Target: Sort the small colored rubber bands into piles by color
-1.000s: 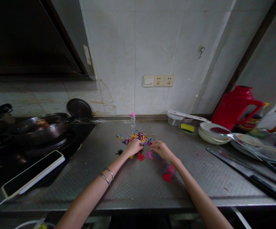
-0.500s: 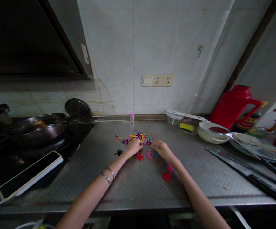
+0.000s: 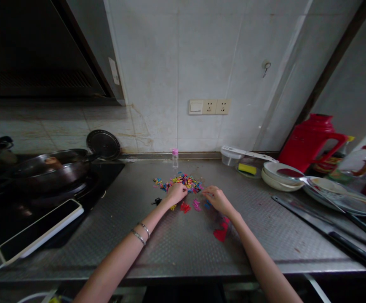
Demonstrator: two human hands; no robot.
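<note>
A mixed pile of tiny multicoloured pieces [image 3: 187,180], which look like little elastic bands, lies mid-counter. My left hand [image 3: 177,192] is at its front edge, fingers pinched together; what they hold, if anything, is hidden. My right hand [image 3: 217,198] hovers to the right of the pile, thumb and fingers closed; I cannot make out anything between them. Single-colour clusters lie nearer me: black [image 3: 156,201], yellow [image 3: 173,207], red [image 3: 185,207], pink [image 3: 196,205] and blue [image 3: 207,204]. A red piece, perhaps a packet, [image 3: 221,230] rests by my right forearm.
Behind the pile stands a small clear bottle [image 3: 175,159] with a pink cap. A phone [image 3: 40,229] and a pan [image 3: 52,176] are at left. On the right are a yellow sponge [image 3: 247,169], stacked bowls [image 3: 280,179], a red thermos [image 3: 309,141] and long dark-handled utensils [image 3: 312,219].
My left hand has shifted slightly left and toward me. My right hand has moved a little to the right, so the gap between my hands is wider.
</note>
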